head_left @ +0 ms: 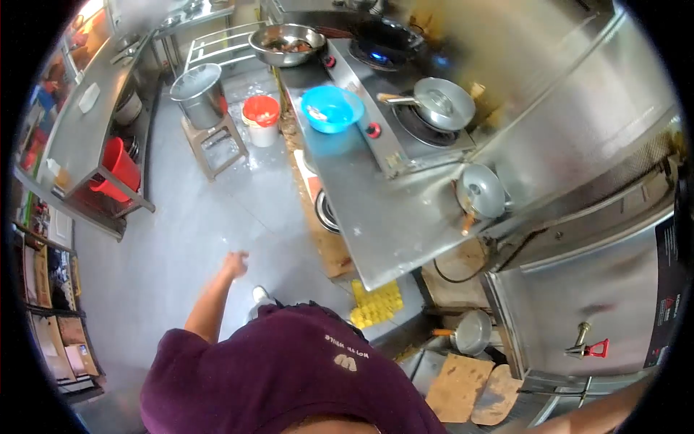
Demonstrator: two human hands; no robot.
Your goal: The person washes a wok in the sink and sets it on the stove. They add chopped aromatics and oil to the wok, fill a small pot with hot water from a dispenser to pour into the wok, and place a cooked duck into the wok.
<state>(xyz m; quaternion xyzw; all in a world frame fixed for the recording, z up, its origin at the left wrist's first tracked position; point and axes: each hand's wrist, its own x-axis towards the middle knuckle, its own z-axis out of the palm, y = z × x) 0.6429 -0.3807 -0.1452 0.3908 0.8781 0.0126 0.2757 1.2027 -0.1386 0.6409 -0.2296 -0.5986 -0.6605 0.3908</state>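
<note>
My left hand (235,265) hangs over the grey floor beside my body, small and slightly blurred; whether its fingers hold anything cannot be made out. My right forearm (611,414) reaches out at the lower right edge, and the hand at its end is outside the picture. Nearest the right arm are a metal unit with a red-handled tap (596,349) and two brown boards (457,387). In front of me stands a steel counter (390,239) with a blue basin (331,110) on it.
A pan (442,105) sits on the stove, and another (480,192) lies at the counter corner. Flame burns under a dark wok (383,43). A metal pot (199,94) on a stool, a white bucket (264,134), a steel shelf (79,137) and a yellow mat (376,304) surround the floor.
</note>
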